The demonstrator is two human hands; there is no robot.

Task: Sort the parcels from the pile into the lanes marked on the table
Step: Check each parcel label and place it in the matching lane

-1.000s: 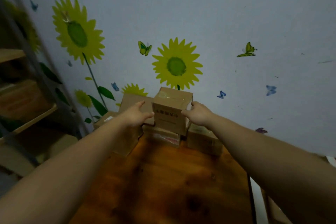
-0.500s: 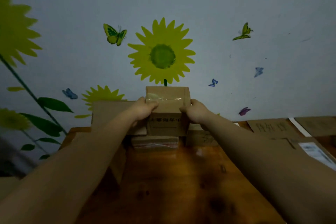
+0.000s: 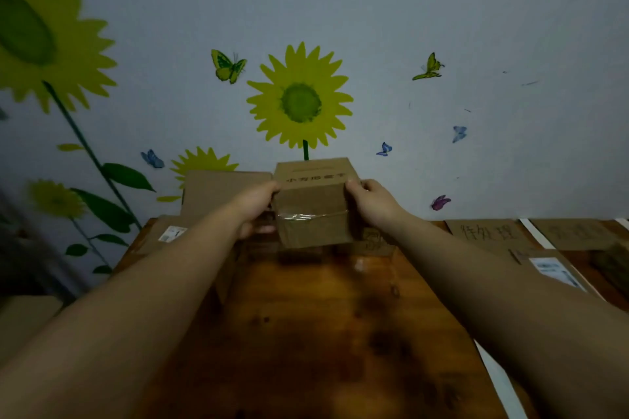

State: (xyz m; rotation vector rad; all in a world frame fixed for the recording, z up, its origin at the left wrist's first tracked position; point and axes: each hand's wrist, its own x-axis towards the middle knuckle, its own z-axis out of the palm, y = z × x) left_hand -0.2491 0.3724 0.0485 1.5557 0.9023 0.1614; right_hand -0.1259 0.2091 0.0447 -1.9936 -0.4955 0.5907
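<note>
A small brown cardboard box (image 3: pixel 313 211) with clear tape across it is held in the air above the pile, between both hands. My left hand (image 3: pixel 257 206) grips its left side and my right hand (image 3: pixel 372 204) grips its right side. Printed characters show on its tilted top face. Behind and below it lies the pile: a large flat box (image 3: pixel 218 192) against the wall, a labelled parcel (image 3: pixel 163 236) at the left, and another box (image 3: pixel 371 243) partly hidden under my right wrist.
The wooden table (image 3: pixel 306 333) spreads out in front of me. At the right, cardboard lane signs (image 3: pixel 486 233) with handwritten characters lie beside white tape strips (image 3: pixel 537 233), and a labelled parcel (image 3: pixel 551 270) rests in a lane. A sunflower-decorated wall stands close behind.
The box has been lifted off the pile and tipped toward me, so the taped face now points at me. The view has swung right, showing the lane signs.
</note>
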